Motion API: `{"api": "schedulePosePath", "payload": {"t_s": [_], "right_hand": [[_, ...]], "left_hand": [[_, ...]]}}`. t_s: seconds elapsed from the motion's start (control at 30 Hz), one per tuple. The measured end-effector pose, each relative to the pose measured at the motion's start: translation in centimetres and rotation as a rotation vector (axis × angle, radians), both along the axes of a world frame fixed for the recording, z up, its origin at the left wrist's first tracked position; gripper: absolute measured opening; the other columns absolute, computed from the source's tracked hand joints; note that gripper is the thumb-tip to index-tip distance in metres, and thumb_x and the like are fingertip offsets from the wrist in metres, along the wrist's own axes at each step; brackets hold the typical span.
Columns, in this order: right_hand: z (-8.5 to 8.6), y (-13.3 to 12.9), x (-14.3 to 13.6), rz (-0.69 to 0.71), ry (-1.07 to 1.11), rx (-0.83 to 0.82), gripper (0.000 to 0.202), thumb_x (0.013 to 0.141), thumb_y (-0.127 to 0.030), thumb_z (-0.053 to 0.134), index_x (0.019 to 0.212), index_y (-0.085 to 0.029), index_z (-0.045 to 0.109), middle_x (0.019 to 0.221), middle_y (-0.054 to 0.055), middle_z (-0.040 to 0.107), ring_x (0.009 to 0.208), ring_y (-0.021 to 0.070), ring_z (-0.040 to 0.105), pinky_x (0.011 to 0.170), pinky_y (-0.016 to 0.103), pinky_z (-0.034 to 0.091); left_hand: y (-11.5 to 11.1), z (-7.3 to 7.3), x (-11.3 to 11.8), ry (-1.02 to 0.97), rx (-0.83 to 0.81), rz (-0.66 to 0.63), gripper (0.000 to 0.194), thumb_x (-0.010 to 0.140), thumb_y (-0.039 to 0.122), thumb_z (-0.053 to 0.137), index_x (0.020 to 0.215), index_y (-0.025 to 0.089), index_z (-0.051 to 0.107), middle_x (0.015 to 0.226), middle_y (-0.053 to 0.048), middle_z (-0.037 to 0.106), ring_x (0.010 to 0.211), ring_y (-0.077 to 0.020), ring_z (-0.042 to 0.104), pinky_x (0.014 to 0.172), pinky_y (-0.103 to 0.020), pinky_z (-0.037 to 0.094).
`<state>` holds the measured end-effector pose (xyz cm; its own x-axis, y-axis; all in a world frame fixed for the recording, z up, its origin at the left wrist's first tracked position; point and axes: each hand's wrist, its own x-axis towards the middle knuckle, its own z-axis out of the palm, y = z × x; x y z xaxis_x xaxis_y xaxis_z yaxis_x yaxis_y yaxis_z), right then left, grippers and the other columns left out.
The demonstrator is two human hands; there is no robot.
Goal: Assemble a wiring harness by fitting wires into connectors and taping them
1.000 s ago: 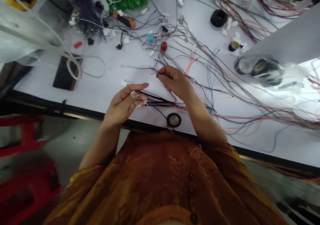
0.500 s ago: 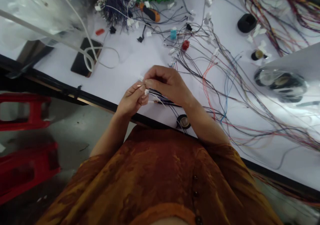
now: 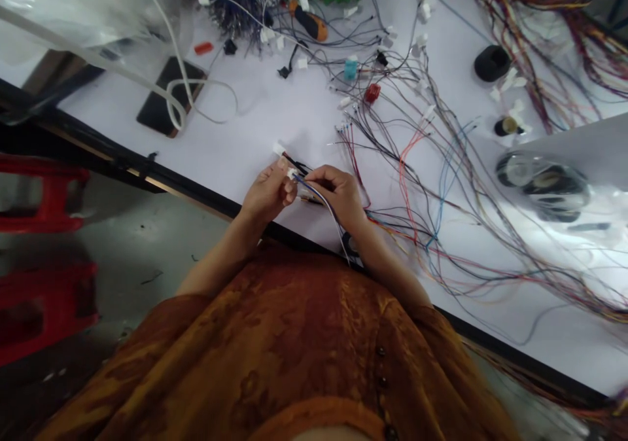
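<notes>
Near the table's front edge, my left hand (image 3: 267, 191) pinches a small white connector (image 3: 292, 174) between thumb and fingers. Blue and white wires (image 3: 324, 200) run out of it and curve down over the edge. My right hand (image 3: 339, 195) is closed beside it, thumb and forefinger pinched on a wire close to the connector; which wire it is, I cannot tell. Another white connector (image 3: 279, 148) with dark wires shows just beyond my left fingertips. A roll of black tape (image 3: 349, 243) lies partly hidden under my right wrist.
A wire harness (image 3: 471, 225) spreads across the right of the table, with a red connector (image 3: 372, 93) and a teal connector (image 3: 350, 69). An orange-handled tool (image 3: 311, 23) lies at the back. A phone (image 3: 169, 97) and white cable (image 3: 235, 104) lie left; red stools (image 3: 44, 310) stand below.
My right hand has drawn back from my left fingertips, toward me and right, to the wire side of the connector. The blue and white wires now show clearly. The view has shifted slightly.
</notes>
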<state>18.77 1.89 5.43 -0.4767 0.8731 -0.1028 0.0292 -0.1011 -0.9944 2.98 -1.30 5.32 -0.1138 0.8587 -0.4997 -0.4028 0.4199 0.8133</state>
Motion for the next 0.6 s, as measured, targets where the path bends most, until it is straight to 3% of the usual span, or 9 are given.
{"api": "schedulePosePath", "payload": {"t_s": [0.2,0.37,0.5,0.6], "right_hand": [[-0.5,-0.9,-0.2,-0.064,-0.053,0.051,0.035,0.084,-0.055,0.071,0.08,-0.021,0.067,0.075,0.001,0.064,0.07,0.0133,0.056,0.067,0.028,0.048],[-0.4,-1.4,-0.2,-0.11,-0.092,0.068,0.035,0.086,-0.055,0.07,0.079,-0.02,0.067,0.072,0.0,0.062,0.067,0.0122,0.052,0.065,0.027,0.045],[-0.4,-1.4,-0.1,-0.117,-0.057,-0.02,0.038,0.083,-0.056,0.072,0.077,-0.019,0.066,0.066,-0.002,0.057,0.061,0.01,0.048,0.059,0.025,0.041],[-0.3,-1.1,0.0,-0.099,-0.015,-0.111,0.041,0.08,-0.058,0.074,0.076,-0.018,0.065,0.064,-0.003,0.056,0.061,0.009,0.047,0.059,0.024,0.042]], "left_hand": [[-0.3,-0.3,0.7,0.105,0.013,-0.011,0.041,0.101,0.049,0.052,0.072,0.022,0.042,0.054,0.005,0.04,0.044,-0.0064,0.04,0.045,-0.021,0.028],[-0.5,-0.4,0.9,0.03,0.044,0.012,0.038,0.101,0.042,0.056,0.072,0.021,0.044,0.055,0.005,0.045,0.044,-0.005,0.042,0.043,-0.019,0.029],[-0.5,-1.0,0.9,-0.082,0.084,0.053,0.035,0.101,0.034,0.057,0.071,0.02,0.046,0.054,0.005,0.049,0.042,-0.0043,0.045,0.041,-0.016,0.032],[-0.5,-1.7,1.0,-0.092,0.113,0.065,0.041,0.098,0.042,0.06,0.067,0.02,0.045,0.051,0.005,0.048,0.037,-0.0045,0.043,0.036,-0.017,0.028]]}}
